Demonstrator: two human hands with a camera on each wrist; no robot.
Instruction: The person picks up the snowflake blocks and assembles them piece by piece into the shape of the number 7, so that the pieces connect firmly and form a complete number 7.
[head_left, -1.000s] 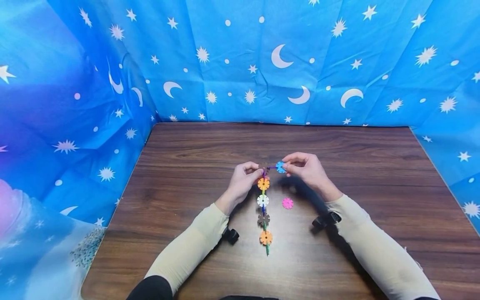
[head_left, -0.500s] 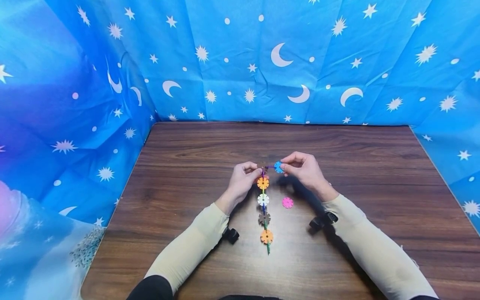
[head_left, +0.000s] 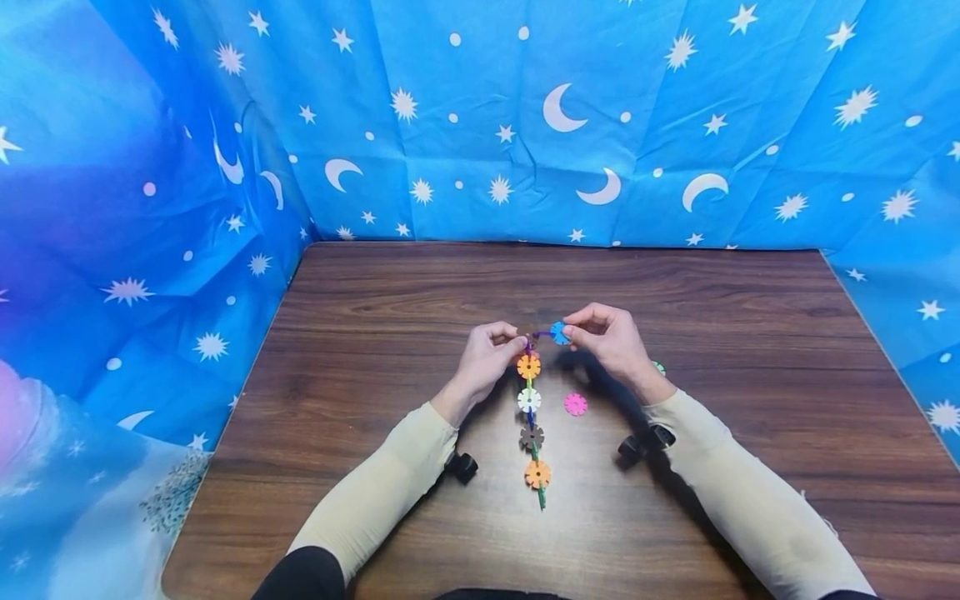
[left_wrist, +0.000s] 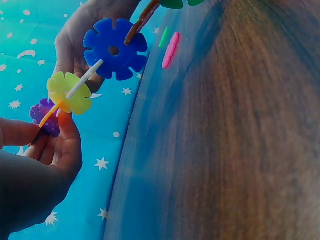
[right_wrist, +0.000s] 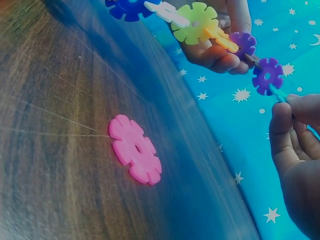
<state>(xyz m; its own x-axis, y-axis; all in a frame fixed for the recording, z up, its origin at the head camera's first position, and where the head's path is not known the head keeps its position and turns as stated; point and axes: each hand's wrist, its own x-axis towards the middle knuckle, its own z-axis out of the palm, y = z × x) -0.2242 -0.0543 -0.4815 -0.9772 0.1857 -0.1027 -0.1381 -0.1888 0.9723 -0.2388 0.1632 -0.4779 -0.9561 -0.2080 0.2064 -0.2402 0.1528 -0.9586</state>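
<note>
A chain of interlocking snowflake discs runs toward the person from my left hand (head_left: 486,360), each disc set crosswise to its neighbour. In the head view an orange disc (head_left: 528,367), a white disc (head_left: 529,401) and a lower orange disc (head_left: 537,475) face up. The left thumb and fingers pinch the chain near its far end, by a purple disc (left_wrist: 44,111). My right hand (head_left: 611,337) pinches a light blue disc (head_left: 559,333) by its edge. In the right wrist view this disc meets another purple disc (right_wrist: 267,76) edge to edge, in line with the chain.
A loose pink disc (head_left: 575,405) lies on the wooden table (head_left: 390,292) right of the chain. Part of a green disc (head_left: 658,367) shows behind the right wrist. A blue star-patterned cloth (head_left: 480,125) hangs along the table's far edge.
The chain's near end has shifted slightly to the right. The green disc has come into sight beside the right wrist. Both hands keep their grips, nearly in place.
</note>
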